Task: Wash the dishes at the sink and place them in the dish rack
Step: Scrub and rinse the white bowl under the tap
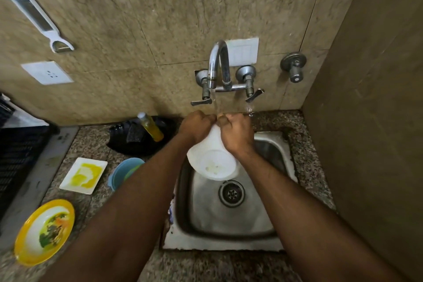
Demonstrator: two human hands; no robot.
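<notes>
A white plastic bowl (212, 160) is tilted over the steel sink (231, 233), its underside facing me. My left hand (196, 128) and my right hand (235, 133) both grip its far rim, side by side. Water runs from the tap (217, 64) onto the rim between my hands. A square white dish (83, 175) smeared yellow, a blue bowl (124, 173) and a yellow-rimmed plate (44, 231) with food scraps sit on the counter to the left. The black dish rack (18, 155) is at the far left edge.
A bottle of yellow dish liquid (151, 127) lies on a black tray (142, 137) behind the dishes. A peeler (39, 18) hangs on the tiled wall. A wall closes in on the right of the sink. The drain (231, 193) is uncovered.
</notes>
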